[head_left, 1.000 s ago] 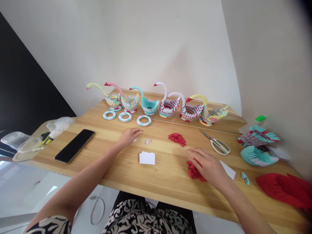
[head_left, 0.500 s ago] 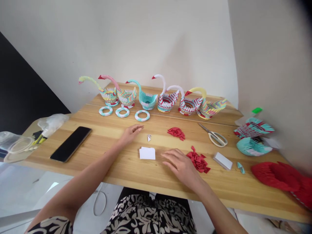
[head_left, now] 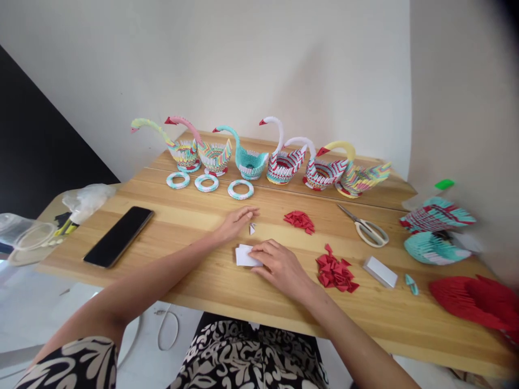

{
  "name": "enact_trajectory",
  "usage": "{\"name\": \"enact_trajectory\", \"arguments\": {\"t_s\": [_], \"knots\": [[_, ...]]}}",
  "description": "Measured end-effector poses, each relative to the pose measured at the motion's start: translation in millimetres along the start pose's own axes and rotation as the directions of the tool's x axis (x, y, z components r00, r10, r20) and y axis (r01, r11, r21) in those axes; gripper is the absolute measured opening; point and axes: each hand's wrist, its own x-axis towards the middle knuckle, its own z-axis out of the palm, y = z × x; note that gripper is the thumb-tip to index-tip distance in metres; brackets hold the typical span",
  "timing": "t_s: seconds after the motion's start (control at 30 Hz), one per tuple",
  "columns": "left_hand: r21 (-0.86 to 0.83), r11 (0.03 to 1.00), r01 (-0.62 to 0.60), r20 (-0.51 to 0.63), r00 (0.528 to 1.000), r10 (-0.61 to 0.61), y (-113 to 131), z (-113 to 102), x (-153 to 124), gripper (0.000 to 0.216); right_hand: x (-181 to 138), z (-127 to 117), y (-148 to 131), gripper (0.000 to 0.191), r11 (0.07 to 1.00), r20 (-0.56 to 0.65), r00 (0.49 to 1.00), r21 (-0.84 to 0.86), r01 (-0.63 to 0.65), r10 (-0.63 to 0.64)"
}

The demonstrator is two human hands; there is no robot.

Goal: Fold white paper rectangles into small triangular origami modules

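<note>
On the wooden table, near its middle, your right hand lies flat with fingers spread over a small stack of white paper slips, touching it but not gripping. Your left hand rests just beyond, fingers loosely extended and holding nothing, its tips just beside a small folded white piece. Right of your right hand sit two piles of red folded pieces, then scissors. Six paper swans line the far edge. A black phone lies at left.
</note>
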Motion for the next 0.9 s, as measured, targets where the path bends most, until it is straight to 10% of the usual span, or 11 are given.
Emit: {"name": "enact_trajectory", "arguments": {"t_s": [0.9], "knots": [[-0.054, 0.995, 0.084, 0.089, 0.993, -0.079, -2.3, -11.1, 5.6, 0.046, 3.5, 8.0, 11.1, 0.018, 0.961, -0.178, 0.983, 0.275, -0.002, 0.053]]}}
